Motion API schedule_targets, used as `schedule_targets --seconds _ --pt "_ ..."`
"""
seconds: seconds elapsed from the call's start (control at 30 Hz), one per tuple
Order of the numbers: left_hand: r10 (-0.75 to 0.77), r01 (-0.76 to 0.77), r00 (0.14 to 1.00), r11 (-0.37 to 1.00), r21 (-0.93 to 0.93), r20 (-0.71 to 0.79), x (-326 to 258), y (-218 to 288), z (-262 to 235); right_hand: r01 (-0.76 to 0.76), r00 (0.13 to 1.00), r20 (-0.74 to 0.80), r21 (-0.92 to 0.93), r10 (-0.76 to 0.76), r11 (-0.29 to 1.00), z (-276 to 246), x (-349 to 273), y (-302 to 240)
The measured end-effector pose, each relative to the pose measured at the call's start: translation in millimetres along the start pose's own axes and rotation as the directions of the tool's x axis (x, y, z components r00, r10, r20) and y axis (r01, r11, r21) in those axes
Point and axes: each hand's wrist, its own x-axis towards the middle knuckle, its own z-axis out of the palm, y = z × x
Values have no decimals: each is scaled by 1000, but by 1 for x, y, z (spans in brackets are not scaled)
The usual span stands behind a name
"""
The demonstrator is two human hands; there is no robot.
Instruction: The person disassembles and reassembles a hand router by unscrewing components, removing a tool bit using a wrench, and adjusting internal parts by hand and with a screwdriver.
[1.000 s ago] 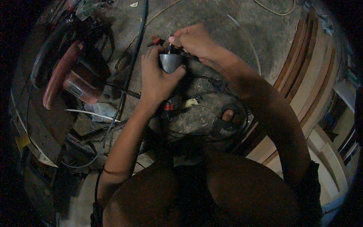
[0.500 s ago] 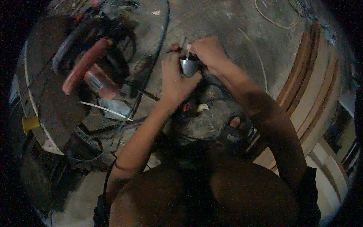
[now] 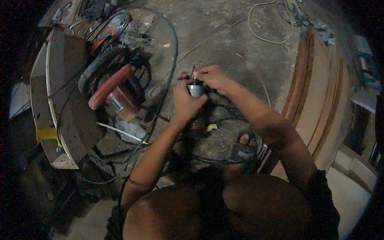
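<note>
My left hand (image 3: 186, 105) is wrapped round a rounded, silver metal body with a dark top (image 3: 196, 91), which looks like part of a small power tool. Its exact kind is too dim to tell. At the upper end of that body, my right hand (image 3: 213, 78) has its fingers pinched together on a small part, largely hidden by the fingers. A thin dark rod (image 3: 194, 69) sticks up beside the right fingertips. Just beyond my left fingers shows a small red-and-dark item (image 3: 183, 77), too blurred to name.
On the left lie a red-handled power tool (image 3: 114, 86) and a long board-like piece (image 3: 66, 80) with a yellow part. A green hose (image 3: 175, 48) curves across the concrete floor. Long wooden boards (image 3: 320, 92) lie at right; a yellowish cord (image 3: 250, 22) loops at the far right.
The whole view has shifted, so the floor and tools appear lower in the picture. Both hands stay together at the silver body, the right one still at its upper end.
</note>
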Motion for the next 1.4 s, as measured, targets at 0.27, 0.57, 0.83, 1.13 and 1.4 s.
schedule_targets --seconds 0.27,0.57,0.83,1.13,1.4 --pt "269 -270 963 962 -41 -31 -14 6 -19 172 956 -281 293 -87 941 48 -22 -7" --pt "92 -35 963 975 -219 255 -59 25 -38 112 828 -539 -107 -152 988 61 -88 -9" --pt "20 48 962 969 -244 271 -85 56 -59 151 766 -626 -46 -146 987 77 -99 2" --pt "122 -51 954 966 -254 273 -100 45 -55 159 786 -601 -31 -146 987 78 -108 26" --pt "150 -111 941 984 -141 305 -111 39 -74 286 937 -251 160 -241 945 60 -149 14"
